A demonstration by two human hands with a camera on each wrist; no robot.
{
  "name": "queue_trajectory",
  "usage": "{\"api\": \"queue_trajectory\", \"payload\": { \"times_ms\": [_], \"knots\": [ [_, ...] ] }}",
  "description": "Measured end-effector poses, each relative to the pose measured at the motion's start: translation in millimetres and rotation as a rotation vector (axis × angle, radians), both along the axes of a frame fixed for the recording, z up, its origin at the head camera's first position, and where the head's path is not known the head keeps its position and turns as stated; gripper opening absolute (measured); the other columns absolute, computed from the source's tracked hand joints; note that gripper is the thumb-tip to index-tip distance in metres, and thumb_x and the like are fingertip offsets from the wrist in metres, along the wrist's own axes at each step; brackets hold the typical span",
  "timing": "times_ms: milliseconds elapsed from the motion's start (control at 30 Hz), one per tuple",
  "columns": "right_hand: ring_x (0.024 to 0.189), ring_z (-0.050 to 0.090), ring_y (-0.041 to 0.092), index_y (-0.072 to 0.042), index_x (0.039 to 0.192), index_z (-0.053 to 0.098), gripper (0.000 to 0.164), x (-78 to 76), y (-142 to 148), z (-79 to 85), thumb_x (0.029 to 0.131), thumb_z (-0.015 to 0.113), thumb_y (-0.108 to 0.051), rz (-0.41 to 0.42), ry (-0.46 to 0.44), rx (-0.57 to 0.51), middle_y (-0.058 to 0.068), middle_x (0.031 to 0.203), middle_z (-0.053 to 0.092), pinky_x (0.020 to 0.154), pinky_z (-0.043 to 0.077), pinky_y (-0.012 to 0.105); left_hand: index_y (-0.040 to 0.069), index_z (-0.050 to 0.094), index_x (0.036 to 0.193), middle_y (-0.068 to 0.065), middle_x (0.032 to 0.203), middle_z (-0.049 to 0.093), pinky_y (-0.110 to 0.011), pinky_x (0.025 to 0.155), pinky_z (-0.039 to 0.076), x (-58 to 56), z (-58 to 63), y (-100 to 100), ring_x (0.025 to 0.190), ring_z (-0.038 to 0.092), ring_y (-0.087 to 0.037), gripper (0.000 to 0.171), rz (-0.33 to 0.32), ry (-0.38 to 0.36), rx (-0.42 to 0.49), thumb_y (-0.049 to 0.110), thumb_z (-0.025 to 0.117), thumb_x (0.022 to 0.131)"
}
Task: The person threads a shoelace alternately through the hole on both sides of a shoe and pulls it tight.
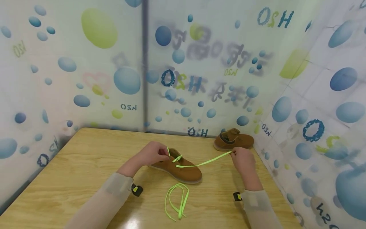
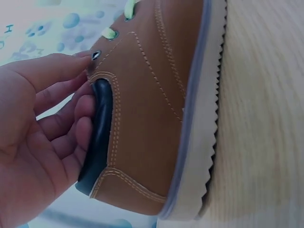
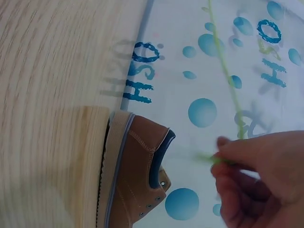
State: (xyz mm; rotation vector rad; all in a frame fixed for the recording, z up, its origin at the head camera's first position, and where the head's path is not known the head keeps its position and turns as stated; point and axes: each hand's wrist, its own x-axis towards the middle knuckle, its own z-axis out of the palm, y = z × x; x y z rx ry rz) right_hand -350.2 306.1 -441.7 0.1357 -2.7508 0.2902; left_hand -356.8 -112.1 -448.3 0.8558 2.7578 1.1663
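Note:
A brown shoe (image 1: 186, 171) with a pale sole sits on the table, toe toward the right. My left hand (image 1: 152, 153) pinches the edge of its opening beside the top eyelet; in the left wrist view its curled fingers (image 2: 84, 114) lie against the dark padded collar. A neon-green shoelace (image 1: 213, 160) runs through the lower eyelets. Its long end stretches rightward from the shoe to my right hand (image 1: 244, 160), which pinches it between thumb and fingertips. In the right wrist view the lace (image 3: 227, 71) slants down to those fingers, its tip blurred.
A second brown shoe (image 1: 243, 140), with bare eyelets, stands at the table's far right corner. Another green shoelace (image 1: 180, 212) lies loosely looped on the wooden table (image 1: 85, 165) in front of the first shoe. Printed curtain-like walls (image 1: 177, 111) enclose the table behind and at the sides.

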Motion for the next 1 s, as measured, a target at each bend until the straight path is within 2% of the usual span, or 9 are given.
{"api": "queue_trajectory", "payload": {
  "times_ms": [133,267,333,467,533,667,767,833,1000],
  "knots": [
    [0.066,0.065,0.030,-0.001,0.095,0.078,0.009,-4.1,-13.3,1.7,0.097,0.071,-0.005,0.082,0.182,-0.091,0.014,0.080,0.076,0.067,0.057,0.049,0.015,0.079,0.088,0.007,0.081,0.073,-0.030,0.068,0.054,-4.4,4.8,2.8,0.072,0.062,-0.009,0.011,0.037,0.027,0.033,0.017,0.076,0.099],
    [0.070,0.067,0.027,-0.002,0.100,0.081,0.009,-9.1,-31.8,8.7,0.096,0.073,-0.003,0.145,0.201,-0.262,0.014,0.085,0.078,0.068,0.055,0.042,0.014,0.079,0.094,0.006,0.085,0.075,-0.031,0.072,0.055,-10.0,8.7,7.8,0.076,0.064,-0.008,0.005,0.069,0.060,0.050,0.018,0.078,0.098],
    [0.076,0.071,0.027,-0.004,0.102,0.083,0.010,-11.6,-41.9,13.2,0.096,0.075,-0.004,0.160,0.177,-0.358,0.014,0.089,0.080,0.072,0.056,0.038,0.016,0.079,0.097,0.005,0.086,0.075,-0.032,0.073,0.056,-12.9,8.7,11.5,0.077,0.064,-0.008,0.002,0.070,0.061,0.043,0.018,0.079,0.096],
    [0.082,0.073,0.028,-0.008,0.102,0.086,0.011,-15.6,-61.3,22.3,0.096,0.076,-0.007,0.181,0.128,-0.537,0.014,0.094,0.081,0.073,0.055,0.031,0.014,0.079,0.102,0.004,0.087,0.075,-0.032,0.075,0.056,-19.9,4.1,19.4,0.077,0.063,-0.008,0.008,0.053,0.068,0.021,0.015,0.081,0.094],
    [0.084,0.070,0.027,-0.010,0.101,0.086,0.010,-17.6,-70.1,24.6,0.096,0.078,-0.010,0.192,0.111,-0.580,0.013,0.095,0.079,0.073,0.053,0.029,0.012,0.080,0.103,0.003,0.087,0.076,-0.032,0.076,0.057,-22.2,1.6,22.3,0.077,0.064,-0.008,0.010,0.051,0.066,0.017,0.013,0.081,0.093],
    [0.080,0.063,0.026,-0.011,0.096,0.087,0.013,-21.7,-86.5,24.3,0.097,0.079,-0.021,0.215,0.076,-0.619,0.010,0.089,0.076,0.072,0.049,0.033,0.011,0.080,0.105,0.004,0.085,0.076,-0.032,0.077,0.058,-25.5,-2.8,25.1,0.076,0.066,-0.007,0.012,0.047,0.054,0.017,0.012,0.081,0.093],
    [0.074,0.063,0.021,-0.008,0.091,0.085,0.021,-25.3,-96.9,19.1,0.100,0.076,-0.024,0.255,0.001,-0.682,0.011,0.086,0.078,0.070,0.052,0.033,0.011,0.081,0.105,0.004,0.084,0.077,-0.031,0.076,0.058,-26.8,-6.2,26.1,0.075,0.066,-0.006,0.012,0.039,0.045,0.033,0.010,0.081,0.093],
    [0.072,0.065,0.017,-0.004,0.094,0.083,0.022,-26.4,-102.8,14.7,0.102,0.073,-0.021,0.298,-0.079,-0.752,0.014,0.085,0.078,0.068,0.055,0.030,0.011,0.081,0.104,0.003,0.085,0.077,-0.030,0.075,0.058,-26.8,-7.7,26.7,0.075,0.066,-0.007,0.012,0.034,0.048,0.045,0.009,0.081,0.093],
    [0.078,0.071,0.011,0.002,0.107,0.080,0.016,-28.0,-116.7,3.1,0.096,0.079,-0.009,0.359,-0.230,-0.886,0.014,0.092,0.079,0.073,0.060,0.027,0.014,0.081,0.101,0.003,0.086,0.077,-0.030,0.072,0.057,-25.1,-10.4,28.4,0.075,0.066,-0.007,0.011,0.057,0.060,0.053,0.009,0.081,0.092]
  ]
}}
